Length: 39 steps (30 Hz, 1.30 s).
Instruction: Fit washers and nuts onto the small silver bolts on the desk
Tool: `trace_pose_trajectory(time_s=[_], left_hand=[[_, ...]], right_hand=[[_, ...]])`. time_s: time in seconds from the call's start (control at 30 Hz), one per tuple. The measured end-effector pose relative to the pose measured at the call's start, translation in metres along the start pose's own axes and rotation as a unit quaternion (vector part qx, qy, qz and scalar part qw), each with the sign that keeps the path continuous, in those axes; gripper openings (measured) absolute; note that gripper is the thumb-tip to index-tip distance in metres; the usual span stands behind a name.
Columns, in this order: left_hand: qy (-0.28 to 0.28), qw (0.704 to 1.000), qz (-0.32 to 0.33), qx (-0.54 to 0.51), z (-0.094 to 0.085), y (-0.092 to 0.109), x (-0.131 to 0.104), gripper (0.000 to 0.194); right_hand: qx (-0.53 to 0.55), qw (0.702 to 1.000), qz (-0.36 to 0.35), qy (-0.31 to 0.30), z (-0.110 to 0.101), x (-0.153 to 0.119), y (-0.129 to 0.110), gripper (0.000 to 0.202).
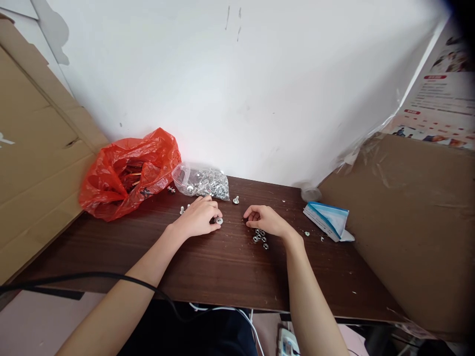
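Note:
My left hand point(200, 216) is closed, with a small round silvery metal piece point(218, 221) pinched between thumb and fingers just above the table. My right hand point(267, 220) has its fingers curled toward the thumb; a small dark spot shows at the fingertips, too small to name. Below that hand lie several metal nuts point(259, 237) in a loose group, some partly covered by it. A flat-headed screw point(236, 200) stands behind, between the two hands. Close to my left hand is another small screw point(181, 210).
A clear plastic bag point(211, 184) full of metal hardware lies against the wall, beside an open red plastic bag point(111, 173). At right are a blue-and-white packet point(328, 220) and a clear round container point(310, 193). Cardboard point(408, 222) bounds the brown table point(222, 272). A black cable point(92, 275) crosses my left forearm.

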<state>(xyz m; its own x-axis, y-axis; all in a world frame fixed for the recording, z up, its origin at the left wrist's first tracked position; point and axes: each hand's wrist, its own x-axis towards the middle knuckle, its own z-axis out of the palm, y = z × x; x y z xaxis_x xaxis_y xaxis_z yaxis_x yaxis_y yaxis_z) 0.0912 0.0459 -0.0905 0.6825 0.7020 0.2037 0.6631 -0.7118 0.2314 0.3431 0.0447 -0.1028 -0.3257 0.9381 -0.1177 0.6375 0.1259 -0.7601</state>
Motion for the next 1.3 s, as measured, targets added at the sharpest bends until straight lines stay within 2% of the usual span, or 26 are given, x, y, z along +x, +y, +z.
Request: trace_pose_trajectory(time_s=[0.2,0.37,0.57,0.8,0.93,1.1,1.3], left_hand=[[0.012,1.0,-0.001,-0.01,-0.004,0.0,-0.001,0.012],[0.005,1.0,-0.003,-0.013,-0.002,0.0,-0.001,0.019],[-0.017,0.999,0.008,-0.033,0.0,-0.003,0.0,0.014],[-0.006,1.0,0.016,-0.02,0.003,-0.001,0.002,0.011],[0.005,1.0,0.021,0.006,0.006,0.001,0.003,0.011],[0.015,0.999,0.031,0.007,0.008,0.001,0.003,0.011],[0.045,0.998,0.039,-0.025,0.004,0.001,0.004,0.01]], right_hand=[[0.005,1.0,0.001,0.0,-0.001,0.0,0.004,0.015],[0.005,1.0,0.005,-0.001,0.0,0.0,0.003,0.015],[0.0,1.0,0.009,0.001,0.0,-0.001,-0.001,0.014],[-0.003,1.0,0.004,-0.004,-0.001,-0.001,0.002,0.017],[-0.022,0.999,-0.013,0.038,-0.001,0.0,0.004,0.019],[-0.042,0.989,-0.082,0.115,0.0,0.002,0.001,0.017],[-0.028,0.983,-0.125,0.128,0.007,0.002,-0.01,0.018]])
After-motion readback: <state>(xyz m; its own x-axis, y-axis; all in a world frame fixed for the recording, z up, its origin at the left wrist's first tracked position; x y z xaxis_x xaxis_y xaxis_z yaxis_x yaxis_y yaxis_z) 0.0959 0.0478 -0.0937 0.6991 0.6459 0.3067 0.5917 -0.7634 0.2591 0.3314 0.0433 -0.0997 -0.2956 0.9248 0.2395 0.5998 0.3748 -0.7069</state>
